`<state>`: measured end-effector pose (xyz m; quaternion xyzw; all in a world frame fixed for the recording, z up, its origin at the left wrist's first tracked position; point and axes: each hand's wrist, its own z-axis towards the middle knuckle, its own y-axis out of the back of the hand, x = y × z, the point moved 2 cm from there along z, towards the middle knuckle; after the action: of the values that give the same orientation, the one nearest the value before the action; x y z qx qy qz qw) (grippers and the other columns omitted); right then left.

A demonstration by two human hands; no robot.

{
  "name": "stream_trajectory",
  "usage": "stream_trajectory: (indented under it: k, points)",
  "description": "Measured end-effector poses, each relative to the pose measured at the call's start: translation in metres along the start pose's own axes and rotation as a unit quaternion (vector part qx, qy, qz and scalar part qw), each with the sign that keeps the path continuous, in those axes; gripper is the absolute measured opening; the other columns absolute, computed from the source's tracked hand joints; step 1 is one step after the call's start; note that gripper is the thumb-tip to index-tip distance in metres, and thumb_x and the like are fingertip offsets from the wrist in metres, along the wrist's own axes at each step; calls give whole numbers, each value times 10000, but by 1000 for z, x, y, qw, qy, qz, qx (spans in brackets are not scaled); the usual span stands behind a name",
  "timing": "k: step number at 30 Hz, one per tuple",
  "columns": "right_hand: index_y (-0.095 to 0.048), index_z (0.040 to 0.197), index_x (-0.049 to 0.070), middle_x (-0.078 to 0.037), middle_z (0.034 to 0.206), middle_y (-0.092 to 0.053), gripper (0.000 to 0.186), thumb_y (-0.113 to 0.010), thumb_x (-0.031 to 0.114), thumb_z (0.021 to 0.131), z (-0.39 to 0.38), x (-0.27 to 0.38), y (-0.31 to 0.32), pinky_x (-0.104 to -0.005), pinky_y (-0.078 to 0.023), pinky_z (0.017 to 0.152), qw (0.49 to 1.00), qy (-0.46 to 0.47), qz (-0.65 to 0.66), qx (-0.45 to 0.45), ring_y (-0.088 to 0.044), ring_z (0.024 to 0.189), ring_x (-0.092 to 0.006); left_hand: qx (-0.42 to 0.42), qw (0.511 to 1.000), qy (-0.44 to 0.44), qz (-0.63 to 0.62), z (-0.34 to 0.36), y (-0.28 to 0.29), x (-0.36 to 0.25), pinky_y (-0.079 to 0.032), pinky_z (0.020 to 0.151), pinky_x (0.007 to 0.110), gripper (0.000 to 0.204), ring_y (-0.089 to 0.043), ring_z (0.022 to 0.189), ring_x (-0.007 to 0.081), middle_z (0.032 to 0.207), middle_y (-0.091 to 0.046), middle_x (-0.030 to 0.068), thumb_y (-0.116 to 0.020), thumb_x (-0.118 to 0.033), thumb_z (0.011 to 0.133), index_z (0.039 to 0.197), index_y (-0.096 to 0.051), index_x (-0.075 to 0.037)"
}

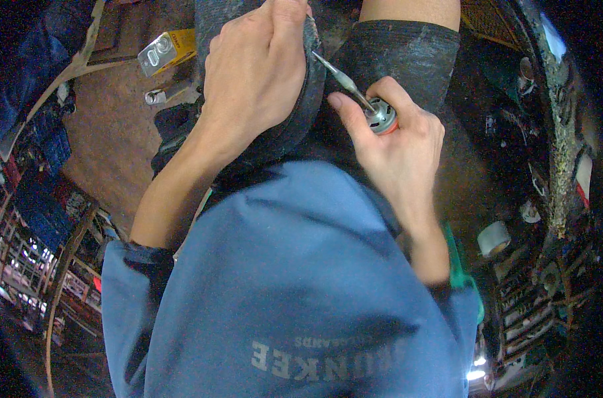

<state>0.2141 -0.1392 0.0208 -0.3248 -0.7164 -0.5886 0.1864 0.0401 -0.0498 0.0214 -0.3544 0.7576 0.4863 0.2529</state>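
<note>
My right hand [407, 129] is closed round a small motor-like tool [382, 117] with a round, slotted metal end and an orange-red edge. From that end a tapered metal bit [341, 78] points up and left, toward my left hand [261, 63]. That hand sits over my left leg at the top edge of the view, its fingers curled. What it pinches is hidden behind the hand and cut off by the frame. Beneath and beside it runs a dark curved edge [320, 79] of worn material. The bit's tip is close to this edge; I cannot tell whether they touch.
On the brown floor [102, 126] at the left lie a yellow and silver box [165, 53] and a small pale cylinder [156, 97]. A white roll [494, 239] is at the right, near a rough upright post [560, 146]. Dark clutter lines both sides.
</note>
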Motion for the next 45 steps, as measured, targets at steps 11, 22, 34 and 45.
stream_trajectory:
  k: [11,22,34,45]
  points:
    - [-722,887,68,-123,645,-621,377,-921,388,896,0,-2,2,-388,-528,588,999,-26,16,18,-660,579,-267,-6,997,-74,25,-1,2,1,-508,820,455,726,-669,841,371,817,-680,200,-273,-540,1200,943,-691,-5]
    - [-648,1554,67,8,1069,-730,705,-927,179,917,-17,63,54,-226,-495,808,889,-52,425,161,-556,865,-39,-156,952,-247,-87,-11,58,-59,-464,708,445,574,-597,704,331,770,-604,157,-288,-393,1211,960,-634,-9]
    - [-660,1561,120,73,962,-686,634,-875,282,987,-51,78,47,-230,-483,771,858,-171,444,192,-530,814,-37,-215,939,-240,-118,-36,57,-60,-438,655,405,688,-583,651,226,702,-616,103,-341,-453,1192,831,-707,3]
    - [-689,1535,177,-53,966,-789,622,-888,312,961,-55,79,38,-281,-557,819,927,-78,345,125,-604,833,-60,-229,939,-227,-123,-41,56,-55,-438,655,440,705,-594,643,283,702,-614,134,-302,-456,1192,814,-688,-4]
